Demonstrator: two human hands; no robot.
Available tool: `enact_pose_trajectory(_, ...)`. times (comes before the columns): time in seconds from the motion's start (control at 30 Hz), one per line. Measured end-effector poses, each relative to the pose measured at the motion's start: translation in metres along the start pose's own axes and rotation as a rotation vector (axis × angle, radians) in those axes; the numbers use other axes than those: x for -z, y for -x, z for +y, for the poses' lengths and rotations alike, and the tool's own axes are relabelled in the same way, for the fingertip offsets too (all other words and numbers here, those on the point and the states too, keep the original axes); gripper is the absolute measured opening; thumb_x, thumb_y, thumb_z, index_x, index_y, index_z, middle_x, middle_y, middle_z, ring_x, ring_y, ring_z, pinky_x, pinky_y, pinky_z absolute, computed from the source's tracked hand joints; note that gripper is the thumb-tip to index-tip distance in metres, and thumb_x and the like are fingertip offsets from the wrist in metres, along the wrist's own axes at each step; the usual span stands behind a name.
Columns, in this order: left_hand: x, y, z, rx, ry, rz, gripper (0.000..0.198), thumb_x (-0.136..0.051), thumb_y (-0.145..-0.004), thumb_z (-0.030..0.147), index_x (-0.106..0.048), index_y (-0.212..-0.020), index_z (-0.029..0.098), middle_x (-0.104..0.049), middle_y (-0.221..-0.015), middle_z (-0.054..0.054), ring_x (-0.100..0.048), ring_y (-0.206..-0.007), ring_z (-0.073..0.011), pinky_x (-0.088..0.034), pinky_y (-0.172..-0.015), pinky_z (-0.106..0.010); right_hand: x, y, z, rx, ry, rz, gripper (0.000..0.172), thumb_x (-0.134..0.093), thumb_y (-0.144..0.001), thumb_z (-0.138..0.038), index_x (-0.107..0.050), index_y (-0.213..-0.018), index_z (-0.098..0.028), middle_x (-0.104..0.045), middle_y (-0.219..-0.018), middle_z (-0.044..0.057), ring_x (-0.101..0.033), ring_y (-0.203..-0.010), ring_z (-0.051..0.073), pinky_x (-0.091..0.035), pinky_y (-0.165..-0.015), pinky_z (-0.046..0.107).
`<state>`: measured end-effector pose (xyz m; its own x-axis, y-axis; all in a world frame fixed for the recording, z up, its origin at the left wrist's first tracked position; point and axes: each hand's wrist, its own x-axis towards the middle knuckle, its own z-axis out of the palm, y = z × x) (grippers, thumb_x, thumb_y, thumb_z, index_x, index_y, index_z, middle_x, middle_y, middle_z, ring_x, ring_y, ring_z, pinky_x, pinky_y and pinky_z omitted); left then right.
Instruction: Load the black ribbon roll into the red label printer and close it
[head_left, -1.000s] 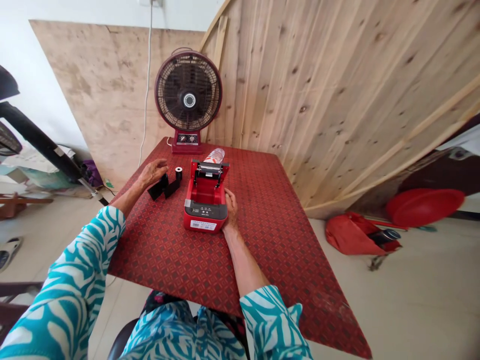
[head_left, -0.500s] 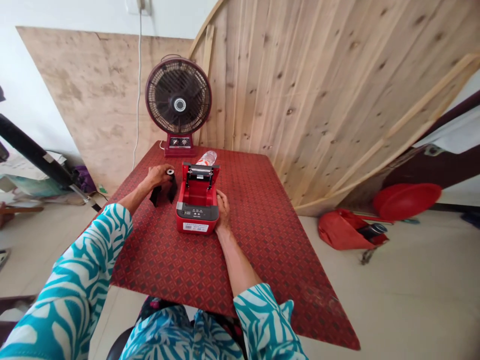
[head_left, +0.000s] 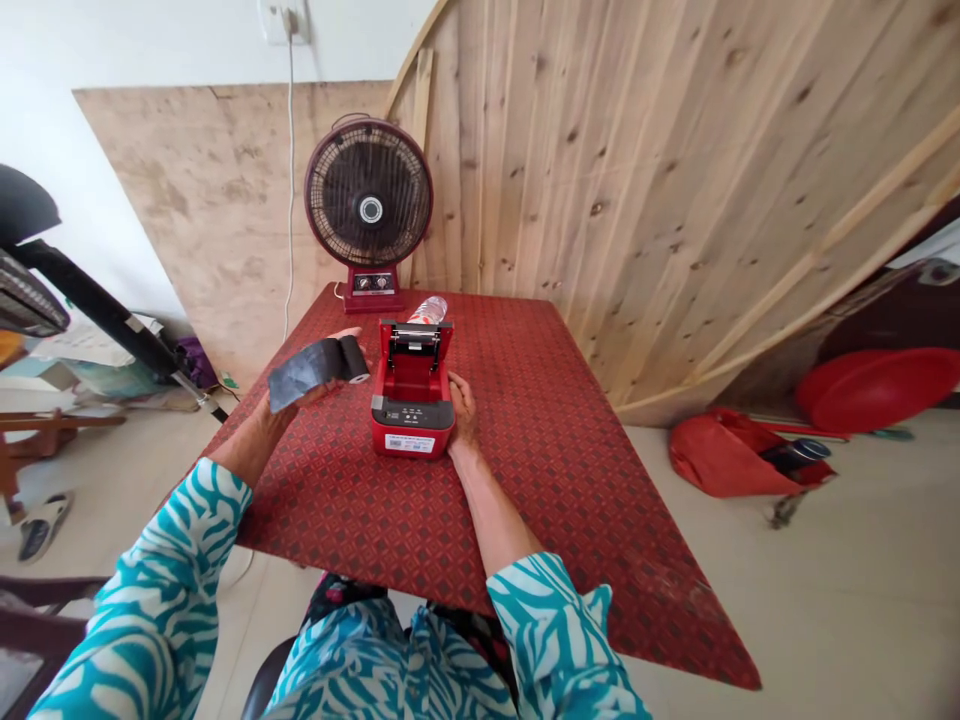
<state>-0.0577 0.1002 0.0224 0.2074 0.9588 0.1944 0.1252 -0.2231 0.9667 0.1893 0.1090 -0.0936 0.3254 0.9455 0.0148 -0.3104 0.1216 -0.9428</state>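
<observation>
Left hand (head_left: pixel 316 396) loosely curled, holding the black roll (head_left: pixel 355 362) left of my open-lidded red printer (head_left: pixel 414 411); loose strip (head_left: pixel 298 376) best kept uncreased, right hand (head_left: pixel 463 408) cupped alongside, bracing the printer.

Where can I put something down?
Red tabletop shows bare right of the right hand, and between the printer and near edge. Crowded: behind the printer, with plastic bottle and fan; left of it, where the left hand holds a black roll.
</observation>
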Motion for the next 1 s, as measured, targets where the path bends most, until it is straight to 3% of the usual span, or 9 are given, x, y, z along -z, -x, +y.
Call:
enact_pose_trajectory(0.1, -0.024, 0.004, 0.005, 0.062, 0.253, -0.133, 0.086, -0.078, -0.061, 0.066, -0.059, -0.134, 0.024, -0.073, -0.109, -0.012, -0.071, -0.096, -0.0312, -0.060, -0.078, -0.043, 0.000, 0.000, 0.000, 0.003, 0.005, 0.003, 0.046, -0.059, -0.074, -0.052, -0.066, -0.108, -0.020, -0.072, -0.109, 0.006, -0.064, -0.100, 0.021, -0.050, -0.093, 0.039)
enact_pose_trajectory(0.2, -0.041, -0.003, 0.008, 0.109, 0.221, -0.106, 0.070, -0.084, -0.059, 0.057, -0.068, -0.116, 0.020, -0.074, -0.097, -0.010, -0.071, -0.085, -0.0265, -0.058, -0.073, -0.037, 0.000, -0.001, 0.001, 0.013, -0.008, -0.014, 0.046, -0.058, -0.075, -0.052, -0.066, -0.108, -0.021, -0.072, -0.111, 0.006, -0.064, -0.103, 0.021, -0.049, -0.095, 0.038)
enact_pose_trajectory(0.3, -0.054, -0.014, 0.011, 0.069, 0.109, -0.085, 0.062, -0.085, -0.060, 0.056, -0.071, -0.105, 0.016, -0.074, -0.093, -0.009, -0.070, -0.082, -0.0223, -0.056, -0.075, -0.034, 0.000, -0.002, 0.003, 0.038, -0.021, -0.017, 0.046, -0.057, -0.075, -0.052, -0.066, -0.107, -0.021, -0.072, -0.110, 0.006, -0.064, -0.104, 0.021, -0.048, -0.098, 0.040)
enact_pose_trajectory(0.43, -0.070, -0.023, 0.016, -0.046, -0.164, -0.152, 0.055, -0.078, -0.070, 0.053, -0.072, -0.110, 0.016, -0.074, -0.104, -0.008, -0.068, -0.095, -0.0230, -0.053, -0.088, -0.035, 0.000, -0.006, 0.006, 0.093, -0.007, -0.032, 0.041, -0.057, -0.076, -0.050, -0.069, -0.103, -0.022, -0.072, -0.109, 0.005, -0.063, -0.106, 0.021, -0.045, -0.103, 0.040)
enact_pose_trajectory(0.53, -0.082, -0.029, 0.017, -0.121, -0.488, -0.200, 0.043, -0.075, -0.075, 0.047, -0.073, -0.107, 0.019, -0.074, -0.104, -0.005, -0.068, -0.094, -0.0213, -0.053, -0.087, -0.033, 0.001, -0.008, 0.010, 0.111, -0.012, -0.038, 0.038, -0.057, -0.077, -0.048, -0.069, -0.102, -0.022, -0.072, -0.109, 0.004, -0.062, -0.108, 0.020, -0.044, -0.104, 0.039)
enact_pose_trajectory(0.7, -0.095, -0.039, 0.021, -0.110, -0.932, -0.259, 0.027, -0.071, -0.081, 0.030, -0.073, -0.106, 0.021, -0.075, -0.102, -0.004, -0.069, -0.093, -0.0211, -0.051, -0.083, -0.030, 0.002, -0.009, 0.015, 0.098, -0.009, -0.053, 0.038, -0.057, -0.080, -0.048, -0.069, -0.107, -0.024, -0.070, -0.114, 0.003, -0.060, -0.110, 0.020, -0.044, -0.106, 0.039)
enact_pose_trajectory(1.0, -0.097, -0.049, 0.042, -0.015, -1.230, -0.369, 0.032, -0.071, -0.081, 0.027, -0.073, -0.112, 0.024, -0.076, -0.108, -0.006, -0.070, -0.101, -0.0245, -0.051, -0.083, -0.029, 0.000, -0.010, 0.016, 0.107, -0.033, -0.043, 0.037, -0.057, -0.080, -0.049, -0.069, -0.104, -0.024, -0.069, -0.112, 0.004, -0.060, -0.110, 0.020, -0.045, -0.105, 0.039)
